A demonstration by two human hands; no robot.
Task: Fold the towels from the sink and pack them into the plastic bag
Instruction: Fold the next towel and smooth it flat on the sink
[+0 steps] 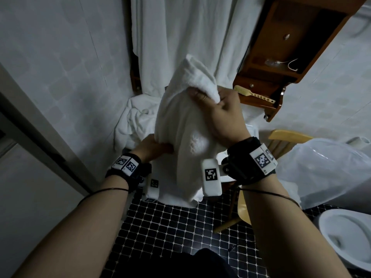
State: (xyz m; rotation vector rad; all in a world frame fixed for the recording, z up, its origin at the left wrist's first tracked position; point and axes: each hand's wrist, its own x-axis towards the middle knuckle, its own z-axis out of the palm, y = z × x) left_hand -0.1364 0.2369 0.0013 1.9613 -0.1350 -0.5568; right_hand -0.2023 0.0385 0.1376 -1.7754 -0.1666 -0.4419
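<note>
A white towel (180, 121) hangs bunched in mid-air at the centre of the view, held by both hands. My right hand (222, 113) grips its upper part, fingers curled into the cloth. Lower down, my left hand (154, 147) grips the towel's left edge. More white towels (134, 119) lie heaped over the sink behind it, which they mostly hide; only a bit of its white rim (252, 127) shows. The clear plastic bag (321, 169) sits puffed up on the wooden chair (285, 137) at the right.
A large white cloth (180, 37) hangs on the wall behind the sink. A wooden wall cabinet (291, 47) with a comb on its shelf juts out at upper right. The toilet bowl (347, 237) is at lower right. Dark tiled floor (180, 227) lies below.
</note>
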